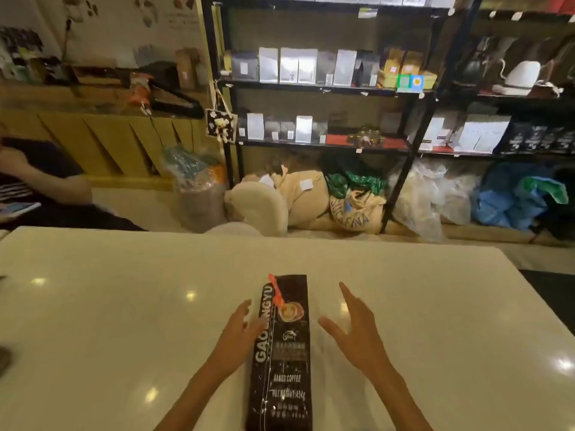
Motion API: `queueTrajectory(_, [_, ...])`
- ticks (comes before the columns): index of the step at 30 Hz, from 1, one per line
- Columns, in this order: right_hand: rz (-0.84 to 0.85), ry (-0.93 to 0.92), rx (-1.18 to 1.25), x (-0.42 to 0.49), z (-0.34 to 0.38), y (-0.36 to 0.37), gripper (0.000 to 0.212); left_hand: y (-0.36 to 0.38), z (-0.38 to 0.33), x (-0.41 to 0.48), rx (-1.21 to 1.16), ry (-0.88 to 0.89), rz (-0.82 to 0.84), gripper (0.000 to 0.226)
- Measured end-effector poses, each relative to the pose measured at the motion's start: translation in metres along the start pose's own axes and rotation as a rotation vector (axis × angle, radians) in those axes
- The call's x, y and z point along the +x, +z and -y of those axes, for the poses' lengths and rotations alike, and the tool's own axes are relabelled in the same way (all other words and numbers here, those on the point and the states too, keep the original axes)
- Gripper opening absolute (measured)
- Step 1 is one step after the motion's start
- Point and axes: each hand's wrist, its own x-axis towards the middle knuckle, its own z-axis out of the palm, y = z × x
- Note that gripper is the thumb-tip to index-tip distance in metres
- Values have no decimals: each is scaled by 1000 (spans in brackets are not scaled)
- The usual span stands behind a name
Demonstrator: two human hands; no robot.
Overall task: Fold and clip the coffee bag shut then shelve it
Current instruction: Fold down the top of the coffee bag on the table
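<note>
A long black coffee bag [284, 362] with white lettering lies flat on the white table [124, 306], its top end pointing away from me. An orange clip [276, 293] lies on the bag's far end. My left hand [241, 334] is spread open, fingertips touching the bag's left edge. My right hand [354, 331] hovers open to the right of the bag, apart from it, holding nothing. Black metal shelves [326, 88] with several bags and boxes stand beyond the table.
Sacks and plastic bags [311, 197] crowd the floor under the shelves. A seated person [40, 181] with a phone is at the left, by the table's far corner. A wooden counter [102, 135] runs along the back left.
</note>
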Motion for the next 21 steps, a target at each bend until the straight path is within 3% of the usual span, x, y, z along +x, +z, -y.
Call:
queueTrajectory(3, [81, 68, 73, -12, -13, 37, 71, 7, 7, -8, -117, -46, 16, 40])
queueTrajectory(7, [123, 91, 381, -18, 3, 61, 23, 6, -13, -14, -360, -67, 106, 30])
queueTrajectory(12, [22, 12, 743, -22, 40, 42, 33, -8, -49, -20, -477, 101, 128, 40])
queueTrajectory(17, [-125, -128, 698, -21, 45, 18, 38, -18, -66, -20, -399, 246, 142, 40])
queueTrajectory(21, [-95, -147, 650, -28, 44, 19, 44, -8, -66, -26, -451, 253, 107, 47])
